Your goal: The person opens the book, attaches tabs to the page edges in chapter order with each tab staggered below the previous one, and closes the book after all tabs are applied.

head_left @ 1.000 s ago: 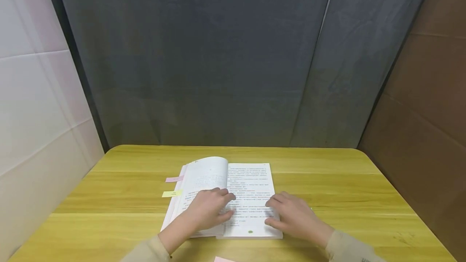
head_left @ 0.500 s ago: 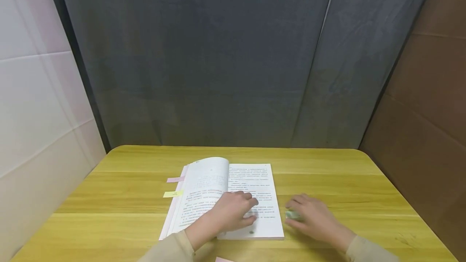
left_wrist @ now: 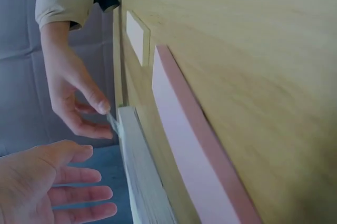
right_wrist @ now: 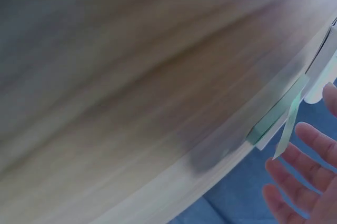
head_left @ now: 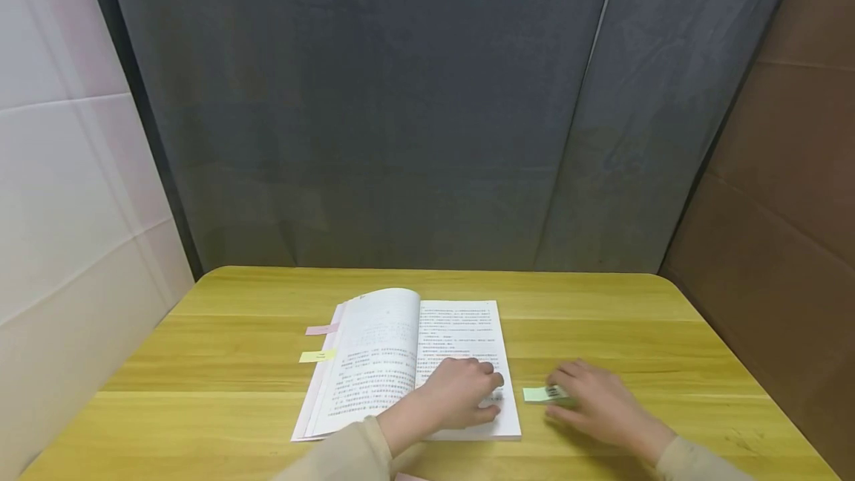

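Note:
An open book (head_left: 461,332) lies on the table with a pink tab (head_left: 322,329) and a yellow tab (head_left: 317,356) sticking out of its left side. My left hand (head_left: 459,396) is over the lower right page, its fingers extended and apart in the left wrist view (left_wrist: 68,187). Beside the book's right edge is a green sticky note pad (head_left: 536,394), partly covered by my right hand (head_left: 597,403). In the right wrist view a green strip (right_wrist: 288,126) slants up from that pad (right_wrist: 276,113), its free end right at my spread fingertips, with the thumb apart.
A pink pad (head_left: 409,477) lies at the bottom edge of the head view; the left wrist view shows its long side (left_wrist: 181,124) and a smaller pale pad (left_wrist: 138,40). Dark cloth (head_left: 401,110) hangs behind the wooden table (head_left: 668,362), with panels at both sides.
Both hands have moved right: the left from the book's centre across the right page, the right away from the page edge, uncovering part of the green pad. The book stays put.

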Action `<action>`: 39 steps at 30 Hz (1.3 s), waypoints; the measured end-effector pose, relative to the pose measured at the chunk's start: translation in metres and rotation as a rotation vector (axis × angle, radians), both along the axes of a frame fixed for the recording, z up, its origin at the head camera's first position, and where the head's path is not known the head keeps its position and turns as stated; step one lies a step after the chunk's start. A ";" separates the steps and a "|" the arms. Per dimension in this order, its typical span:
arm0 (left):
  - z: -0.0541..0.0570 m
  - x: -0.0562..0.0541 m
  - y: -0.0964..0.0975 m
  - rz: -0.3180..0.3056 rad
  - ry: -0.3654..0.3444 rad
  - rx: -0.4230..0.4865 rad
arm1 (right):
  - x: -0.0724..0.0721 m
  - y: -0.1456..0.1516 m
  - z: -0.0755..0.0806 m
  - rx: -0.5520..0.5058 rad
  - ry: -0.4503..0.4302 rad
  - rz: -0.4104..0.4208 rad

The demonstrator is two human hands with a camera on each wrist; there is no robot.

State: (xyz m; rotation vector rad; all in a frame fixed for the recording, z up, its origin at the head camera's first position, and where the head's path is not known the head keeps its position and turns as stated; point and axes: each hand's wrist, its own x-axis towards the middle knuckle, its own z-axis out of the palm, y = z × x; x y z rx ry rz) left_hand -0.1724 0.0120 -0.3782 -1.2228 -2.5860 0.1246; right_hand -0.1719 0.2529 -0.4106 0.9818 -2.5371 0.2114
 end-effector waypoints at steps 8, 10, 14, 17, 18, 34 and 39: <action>-0.008 -0.004 0.026 0.007 0.002 -0.031 | -0.003 0.010 -0.002 0.010 -0.012 -0.012; -0.010 -0.006 0.032 0.010 0.006 -0.026 | -0.004 0.011 -0.003 0.008 -0.005 -0.007; -0.014 -0.010 0.041 0.031 0.006 -0.022 | -0.005 0.014 -0.004 0.009 0.026 0.011; -0.017 -0.013 0.045 0.051 0.005 -0.028 | -0.006 0.015 -0.003 0.012 0.029 0.025; -0.019 -0.014 0.046 0.058 0.005 -0.032 | -0.007 0.016 -0.003 0.015 0.026 0.025; -0.031 -0.026 0.060 0.103 -0.002 -0.102 | -0.008 0.016 -0.001 0.036 -0.043 -0.017; -0.031 -0.025 0.062 0.108 0.009 -0.134 | -0.008 0.016 0.000 0.035 -0.057 -0.019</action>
